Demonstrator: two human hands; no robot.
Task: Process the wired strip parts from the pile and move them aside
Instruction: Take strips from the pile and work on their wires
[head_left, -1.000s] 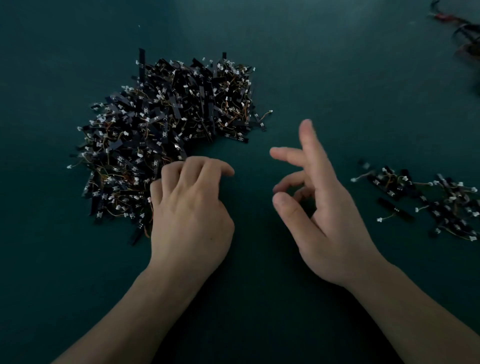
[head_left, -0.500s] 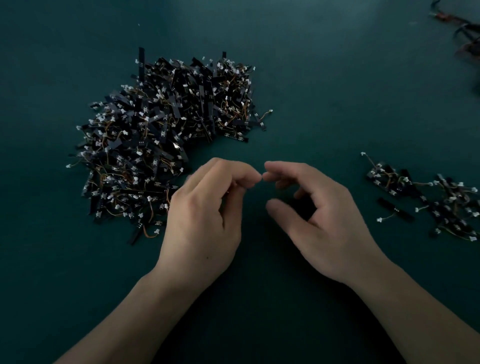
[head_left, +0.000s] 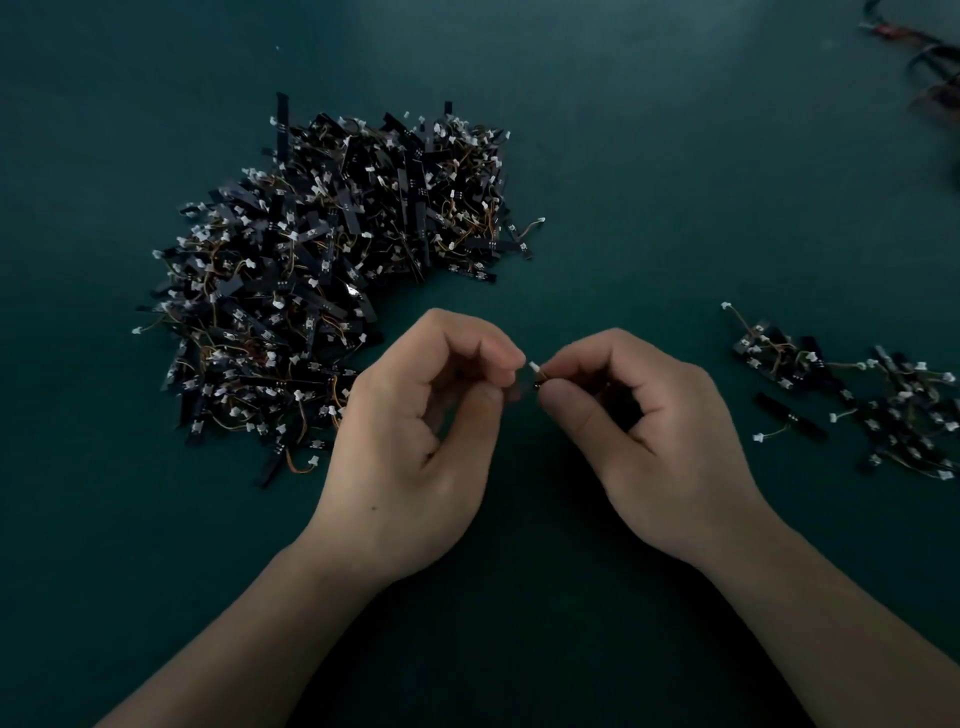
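Midway between the big pile (head_left: 332, 280) and the small heap (head_left: 883, 405), above the counter (head_left: 649, 156), the left hand (head_left: 410, 441) and right hand (head_left: 670, 441) pinch with curled fingers (head_left: 496, 356) one wired strip part (head_left: 535, 375): dark strip, white plug.

**Matt teal tabletop, black strips, white plugs**

Here's the table (head_left: 675, 156): a dull teal surface, smooth, no glare, and whether it is cloth or rubber I can't tell. At ten o'clock sits the pile (head_left: 322, 280), all flat black strips with a faint satin sheen, one or two catching the light, plus thin orange and yellow insulated wires and tiny white plastic-looking connectors. Dead centre, the wired strip part (head_left: 534, 368), pinched between the bare left hand (head_left: 415, 441) and right hand (head_left: 660, 431), shows a matt white plug end with a dark bit under it. At three o'clock lies the smaller heap (head_left: 883, 405), with the same black strips and white plugs. At one o'clock are blurred dark and red bands (head_left: 930, 67), material unclear.
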